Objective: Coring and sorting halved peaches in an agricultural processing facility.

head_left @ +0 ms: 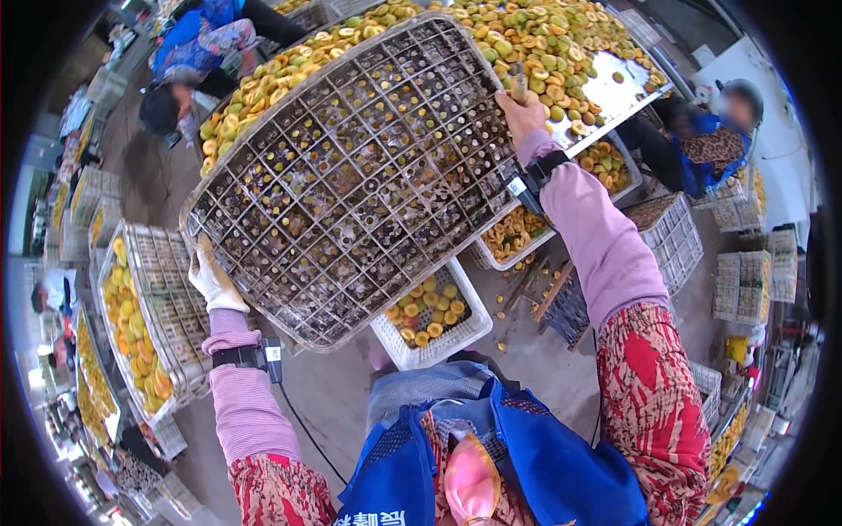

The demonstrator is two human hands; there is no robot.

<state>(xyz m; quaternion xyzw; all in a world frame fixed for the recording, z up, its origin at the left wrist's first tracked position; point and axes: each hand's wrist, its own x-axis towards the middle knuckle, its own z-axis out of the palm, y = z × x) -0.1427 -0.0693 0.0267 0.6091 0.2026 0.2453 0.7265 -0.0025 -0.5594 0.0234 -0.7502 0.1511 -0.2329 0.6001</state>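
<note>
A large, dirty plastic crate (351, 188) is held up in front of me, tilted, its ribbed and perforated side facing me. My left hand (213, 279), in a whitish glove, is closed around its lower left edge. At the upper right rim, my right hand (524, 116) grips the crate's edge. A short brownish handle-like piece (519, 81) sticks up from the right fingers; its kind is unclear. Behind the crate lies a heap of halved yellow-green fruit (535, 44) on a metal-topped table (614, 92). The crate hides part of the heap.
Below the crate stands a white basket (478, 329) with fruit halves. Another fruit-filled crate (511, 250) sits beneath the table edge. At left is a crate of whole fruit (167, 307). Co-workers sit at the upper left (189, 66) and right (719, 140). A grey crate (671, 241) stands right.
</note>
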